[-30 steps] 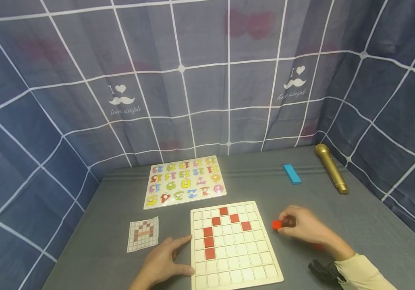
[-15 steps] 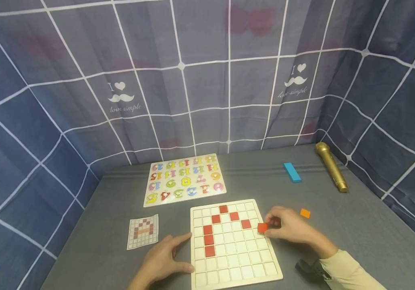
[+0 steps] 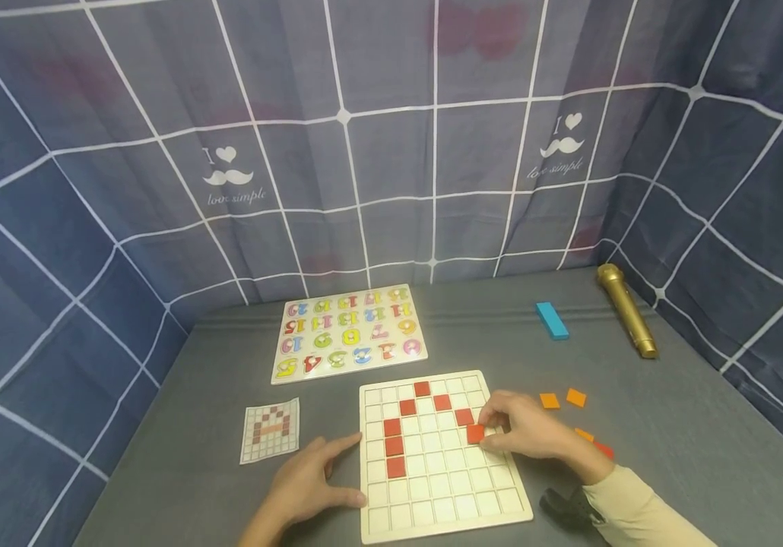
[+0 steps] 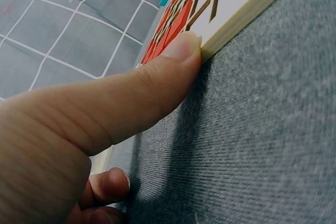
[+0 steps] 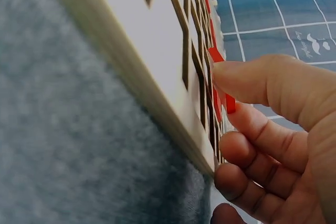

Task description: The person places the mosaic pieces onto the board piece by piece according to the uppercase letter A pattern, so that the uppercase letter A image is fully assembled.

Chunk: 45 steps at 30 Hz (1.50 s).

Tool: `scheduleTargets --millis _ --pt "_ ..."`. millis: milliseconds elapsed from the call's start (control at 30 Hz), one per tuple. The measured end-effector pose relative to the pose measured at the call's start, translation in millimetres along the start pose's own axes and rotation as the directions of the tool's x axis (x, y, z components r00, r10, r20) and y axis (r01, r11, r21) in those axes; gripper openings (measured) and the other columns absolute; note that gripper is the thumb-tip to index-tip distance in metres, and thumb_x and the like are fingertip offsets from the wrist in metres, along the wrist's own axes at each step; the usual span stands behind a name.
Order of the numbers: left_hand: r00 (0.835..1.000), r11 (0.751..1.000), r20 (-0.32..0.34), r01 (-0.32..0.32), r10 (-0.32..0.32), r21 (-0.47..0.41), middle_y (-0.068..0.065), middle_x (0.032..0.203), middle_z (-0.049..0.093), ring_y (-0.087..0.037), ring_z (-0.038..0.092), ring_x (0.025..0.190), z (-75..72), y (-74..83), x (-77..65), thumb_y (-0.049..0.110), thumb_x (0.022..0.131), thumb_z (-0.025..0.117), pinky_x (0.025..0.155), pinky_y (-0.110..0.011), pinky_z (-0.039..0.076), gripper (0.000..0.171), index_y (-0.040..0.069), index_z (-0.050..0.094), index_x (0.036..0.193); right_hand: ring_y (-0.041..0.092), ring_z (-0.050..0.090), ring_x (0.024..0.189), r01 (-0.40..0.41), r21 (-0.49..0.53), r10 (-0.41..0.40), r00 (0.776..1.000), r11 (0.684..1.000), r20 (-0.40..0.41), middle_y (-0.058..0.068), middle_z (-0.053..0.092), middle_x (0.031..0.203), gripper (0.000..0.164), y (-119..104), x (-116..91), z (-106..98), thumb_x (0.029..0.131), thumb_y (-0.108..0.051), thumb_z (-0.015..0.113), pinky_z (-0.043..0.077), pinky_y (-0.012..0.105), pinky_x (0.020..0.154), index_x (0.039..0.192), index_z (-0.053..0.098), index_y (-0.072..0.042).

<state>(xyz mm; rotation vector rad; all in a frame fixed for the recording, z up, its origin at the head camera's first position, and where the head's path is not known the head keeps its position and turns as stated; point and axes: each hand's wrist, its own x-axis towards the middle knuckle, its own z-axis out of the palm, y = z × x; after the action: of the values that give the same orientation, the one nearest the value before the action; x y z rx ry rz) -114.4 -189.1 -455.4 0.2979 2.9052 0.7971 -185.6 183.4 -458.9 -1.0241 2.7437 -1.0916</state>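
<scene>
A pale wooden grid board (image 3: 446,479) lies on the grey cloth, with several red square tiles (image 3: 394,447) set in its cells. My right hand (image 3: 524,427) pinches a red tile (image 3: 475,434) between thumb and finger over the board's right side, just below another red tile. In the right wrist view that pinched tile (image 5: 230,103) stands tilted at the grid. My left hand (image 3: 305,482) touches the board's left edge with thumb and index finger, spread apart. The left wrist view shows the thumb (image 4: 152,90) pressed on the board's rim.
Right of the board lie a few orange tiles (image 3: 550,400) and a red tile (image 3: 603,450), partly behind the right arm. A pattern card (image 3: 270,431) lies at left, a number puzzle board (image 3: 349,334) behind. Farther right are a blue block (image 3: 552,320) and a gold microphone (image 3: 627,311).
My right hand has carried the red tile leftward from beside the board to over its right cells. Orange tiles have come into sight behind it. The left hand stays at the edge.
</scene>
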Motion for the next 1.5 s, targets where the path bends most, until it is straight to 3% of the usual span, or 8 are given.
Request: scheduleTargets --millis 233,500,1500 --pt "1.0 1.0 -0.006 0.002 -0.002 -0.005 0.007 0.077 0.041 -0.004 0.034 0.062 -2.1 -0.2 0.1 0.065 0.055 0.084 0.054 -0.021 0.026 0.091 0.03 0.06 0.135 0.0 0.051 0.078 0.046 0.014 -0.047 0.999 0.999 0.028 -0.01 0.061 0.087 0.019 2.1 1.4 4.5 0.08 -0.028 0.08 0.045 0.02 0.067 0.093 0.071 -0.019" --pt "1.0 1.0 0.006 0.012 -0.012 -0.005 0.006 0.077 0.042 -0.005 0.034 0.063 -0.8 -0.2 0.0 0.066 0.055 0.084 0.054 -0.021 0.026 0.091 0.033 0.059 0.136 0.0 0.051 0.079 0.087 -0.018 -0.087 0.996 0.996 0.007 -0.01 0.063 0.088 0.019 1.4 4.8 7.3 0.081 -0.025 0.08 0.045 0.021 0.07 0.095 0.074 -0.015" --pt "1.0 1.0 0.001 -0.001 0.001 -0.004 0.006 0.076 0.042 -0.004 0.034 0.061 -0.4 -1.2 0.7 0.066 0.055 0.084 0.053 -0.021 0.026 0.09 0.031 0.06 0.135 -0.001 0.048 0.077 0.075 -0.024 -0.074 0.997 0.997 0.022 -0.01 0.063 0.09 0.018 2.9 2.7 7.3 0.082 -0.027 0.079 0.042 0.02 0.068 0.097 0.074 -0.017"
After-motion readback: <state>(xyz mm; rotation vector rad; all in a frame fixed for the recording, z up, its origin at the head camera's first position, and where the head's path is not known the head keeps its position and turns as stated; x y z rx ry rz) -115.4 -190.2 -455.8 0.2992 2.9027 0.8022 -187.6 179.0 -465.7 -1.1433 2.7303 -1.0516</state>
